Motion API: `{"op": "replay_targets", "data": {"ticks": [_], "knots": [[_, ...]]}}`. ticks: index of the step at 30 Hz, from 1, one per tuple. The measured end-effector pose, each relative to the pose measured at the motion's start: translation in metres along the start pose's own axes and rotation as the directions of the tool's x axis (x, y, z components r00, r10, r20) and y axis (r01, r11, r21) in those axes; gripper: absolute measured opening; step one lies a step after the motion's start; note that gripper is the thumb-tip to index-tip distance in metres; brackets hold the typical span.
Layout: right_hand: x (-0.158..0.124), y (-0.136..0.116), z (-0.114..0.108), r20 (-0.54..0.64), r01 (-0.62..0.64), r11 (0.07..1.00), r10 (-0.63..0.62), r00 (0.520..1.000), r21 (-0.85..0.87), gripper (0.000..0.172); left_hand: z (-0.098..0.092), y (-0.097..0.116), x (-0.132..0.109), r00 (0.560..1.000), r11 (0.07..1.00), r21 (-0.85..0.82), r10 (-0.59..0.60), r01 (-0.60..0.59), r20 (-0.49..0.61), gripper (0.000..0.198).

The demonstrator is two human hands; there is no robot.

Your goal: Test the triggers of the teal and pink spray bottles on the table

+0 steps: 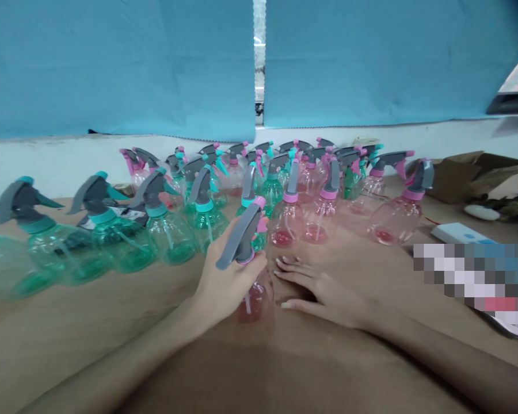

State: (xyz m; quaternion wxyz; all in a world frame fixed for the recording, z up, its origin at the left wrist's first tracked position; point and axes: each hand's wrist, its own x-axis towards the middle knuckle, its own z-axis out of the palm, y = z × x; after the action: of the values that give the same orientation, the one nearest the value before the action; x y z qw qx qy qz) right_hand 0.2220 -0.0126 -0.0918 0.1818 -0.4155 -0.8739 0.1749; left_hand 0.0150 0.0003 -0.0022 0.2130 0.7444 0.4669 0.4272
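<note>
My left hand (233, 273) is wrapped round the neck of a pink spray bottle (255, 305) with a grey and pink trigger head. The bottle is upright on the wooden table (190, 368), and the hand hides part of its neck and trigger. Just right of it, my right hand (315, 287) rests low over the table, fingers stretched out and pointing left, holding nothing. Behind the hands stand two more pink spray bottles, the nearer-left one (286, 221) and its neighbour (322, 221).
Several green spray bottles (125, 244) line the left side, with more green and pink ones crowded at the back. A brown cardboard box (470, 172), a white box (460, 233) and a blurred-out flat item (479, 282) lie right. Blue curtains (121, 69) hang behind.
</note>
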Motion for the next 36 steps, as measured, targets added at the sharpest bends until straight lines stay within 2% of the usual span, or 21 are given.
{"op": "replay_targets", "data": {"ticks": [3,11,21,25,28,32,36], "knots": [[0.0,0.002,0.002,-0.006,0.015,1.0,-0.016,1.0,-0.006,0.064,0.001,-0.003,-0.001,0.999,0.999,0.032,0.03,-0.031,0.034,0.042],[0.001,0.003,0.003,-0.03,0.032,0.999,-0.032,0.999,-0.008,0.062,0.003,-0.004,0.001,0.998,0.998,0.031,0.05,-0.051,0.03,0.05],[0.003,-0.003,-0.002,-0.03,0.028,1.0,-0.028,0.999,-0.002,0.063,0.013,-0.006,0.001,0.996,0.996,-0.03,0.085,-0.086,-0.017,0.034],[0.0,-0.012,-0.014,-0.04,-0.055,0.997,0.057,0.998,0.053,0.075,0.03,0.001,0.006,0.993,0.992,-0.057,0.116,-0.117,-0.009,0.036],[-0.01,-0.02,-0.026,-0.074,-0.124,0.987,0.131,0.989,0.099,0.083,0.047,0.01,0.01,0.987,0.981,-0.106,0.163,-0.162,0.002,0.029],[-0.031,-0.027,-0.041,-0.198,-0.128,0.982,0.155,0.968,0.142,0.083,0.074,0.024,0.014,0.978,0.96,-0.2,0.206,-0.195,0.037,0.026],[-0.05,-0.025,-0.052,-0.367,-0.127,0.989,0.144,0.919,0.07,0.077,0.103,0.043,0.017,0.968,0.929,-0.304,0.243,-0.212,0.069,0.029]]}}
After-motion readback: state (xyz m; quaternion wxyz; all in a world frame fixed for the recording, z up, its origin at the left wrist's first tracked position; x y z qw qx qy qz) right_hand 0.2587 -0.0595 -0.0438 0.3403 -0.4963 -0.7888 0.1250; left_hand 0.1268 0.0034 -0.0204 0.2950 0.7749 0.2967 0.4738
